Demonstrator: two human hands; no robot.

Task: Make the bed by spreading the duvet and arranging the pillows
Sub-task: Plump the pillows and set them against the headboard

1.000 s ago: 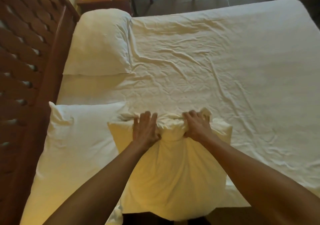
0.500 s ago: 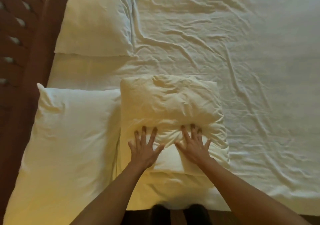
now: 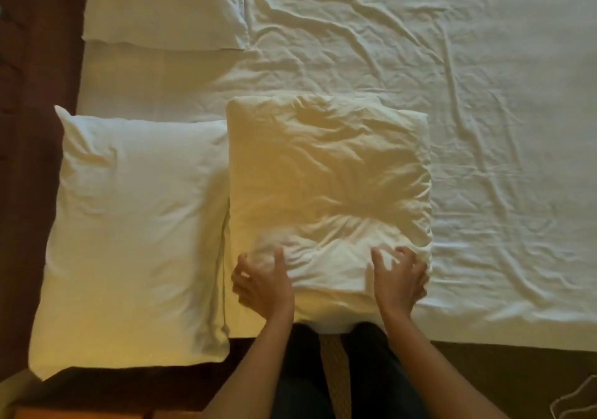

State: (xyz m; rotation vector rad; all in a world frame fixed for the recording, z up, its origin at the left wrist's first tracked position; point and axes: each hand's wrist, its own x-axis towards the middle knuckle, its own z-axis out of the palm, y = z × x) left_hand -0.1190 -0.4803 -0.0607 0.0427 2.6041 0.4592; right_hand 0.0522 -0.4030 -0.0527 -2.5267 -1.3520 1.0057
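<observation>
A: What are the hands doing in the head view?
B: Both hold the cream pillow [image 3: 326,176]. The left hand [image 3: 262,284] is at the pillow's near left corner. Its thumb lies on top and its fingers bend round the side.
A: And the other one?
B: The right hand [image 3: 400,278] is at the near right corner. Its fingers are bent like a claw and dig into the cloth. Both hands look a bit blurry.
A: Are the hands close together?
B: No, they are apart. There is one at each near corner, with the middle of the pillow between them.
A: Where is the pillow?
B: It lies flat on the bed [image 3: 484,330]. Its near end reaches the bed's near edge, just in front of the person's legs [image 3: 368,370].
A: How does it look?
B: Soft and yellowish, with lots of wrinkles. There is a deep dent in the middle, and creases fan out from it.
A: What is beside it?
B: A smooth white pillow [image 3: 135,225] lies on its left, touching it, at the near corner by the dark wooden headboard [image 3: 29,63]. A far pillow [image 3: 161,5] lies further along the headboard, well apart. The white sheet [image 3: 452,95] is wrinkled all over. A thin cord [image 3: 573,399] lies on the floor past the bed's near edge.
</observation>
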